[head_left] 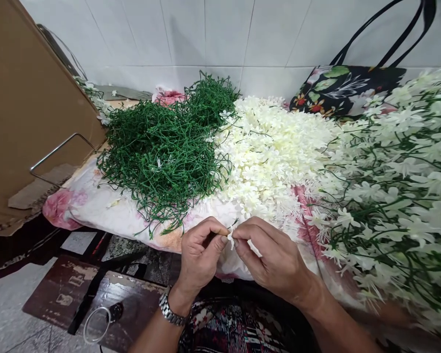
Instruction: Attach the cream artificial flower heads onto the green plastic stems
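My left hand point(203, 247) pinches a thin green plastic stem, most of it hidden by the fingers; a dark tip shows just above the fingertips. Facing it, my right hand point(266, 250) grips a small white artificial flower point(231, 239) between thumb and forefinger. Flower and stem meet between the two hands, close to the near edge of the cloth. Beyond my left hand lies a tangled heap of green plastic stems point(165, 152). A pile of loose white artificial blossoms point(268, 152) spreads out beyond my right hand.
Assembled white flowers on green stems point(407, 215) are massed at the right. A floral cloth point(106, 206) covers the work surface. At the back right stands a black floral bag point(347, 90); a cardboard box point(33, 113) rises at the left. A brown board point(125, 299) lies lower left.
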Demonstrator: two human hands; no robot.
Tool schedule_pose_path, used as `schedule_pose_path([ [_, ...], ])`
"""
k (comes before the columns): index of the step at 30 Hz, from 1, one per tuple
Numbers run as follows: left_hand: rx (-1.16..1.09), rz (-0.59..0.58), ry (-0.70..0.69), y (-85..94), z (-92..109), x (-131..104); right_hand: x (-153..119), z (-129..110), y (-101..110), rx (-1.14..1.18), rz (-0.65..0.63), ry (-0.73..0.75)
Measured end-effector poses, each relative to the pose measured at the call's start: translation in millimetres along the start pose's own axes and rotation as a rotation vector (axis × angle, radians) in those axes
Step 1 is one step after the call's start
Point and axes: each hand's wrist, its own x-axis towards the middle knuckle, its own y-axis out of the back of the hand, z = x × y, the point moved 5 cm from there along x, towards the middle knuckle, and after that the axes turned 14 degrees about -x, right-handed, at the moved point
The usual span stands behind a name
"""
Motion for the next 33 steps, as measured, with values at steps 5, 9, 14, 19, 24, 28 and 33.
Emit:
schedule_pose_path([
  [5,0.084,0.062,-0.014,-0.5,-2.1,-0.3,-4.0,7.1,-9.1,0.06,0.009,-0.057],
  [9,0.119,0.104,0.007,0.3,-1.4,-0.5,-4.0,8.2,-14.0,0.045,0.017,-0.077],
  [14,0.141,0.143,0.041,-0.3,1.1,0.4,-5.1,7.4,-17.2,0.018,0.035,-0.073],
  [19,0.139,0.156,0.057,-2.9,3.2,3.0,-6.4,6.9,-17.8,0.012,0.056,-0.062],
  [24,0.128,0.16,0.064,-3.3,2.4,2.8,-5.4,6.5,-18.8,0.01,0.073,-0.045],
  [28,0.056,0.151,0.101,0.8,-5.1,1.8,-4.5,8.1,-15.8,0.044,0.06,-0.049],
  [33,-0.211,0.192,0.213,6.2,-8.9,5.1,-0.7,7.3,0.1,0.039,0.045,-0.039],
])
